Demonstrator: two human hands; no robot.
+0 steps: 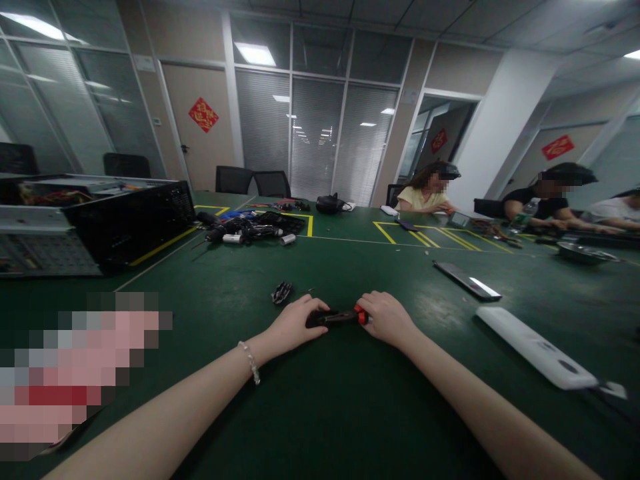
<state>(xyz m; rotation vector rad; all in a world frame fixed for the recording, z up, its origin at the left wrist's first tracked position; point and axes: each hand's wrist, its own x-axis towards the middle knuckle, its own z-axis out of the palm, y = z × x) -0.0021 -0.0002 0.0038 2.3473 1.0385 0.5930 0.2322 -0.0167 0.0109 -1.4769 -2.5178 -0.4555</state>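
My right hand (389, 319) is closed around the red handles of a pair of pliers (342, 317). The metal jaws point left and meet a small black piece (316, 319) pinched between the thumb and fingers of my left hand (294, 325). What kind of part that black piece is, I cannot make out. Just beyond my left hand, a small dark bundle (282, 293), perhaps coiled cable, lies on the green tabletop (320, 413).
At left stands an opened computer case (130, 223). Tools and cables (250, 228) are heaped behind my hands. A phone (467, 280) and a white power strip (537, 347) lie at right. Several people sit across the table, among them one in a yellow top (420, 200).
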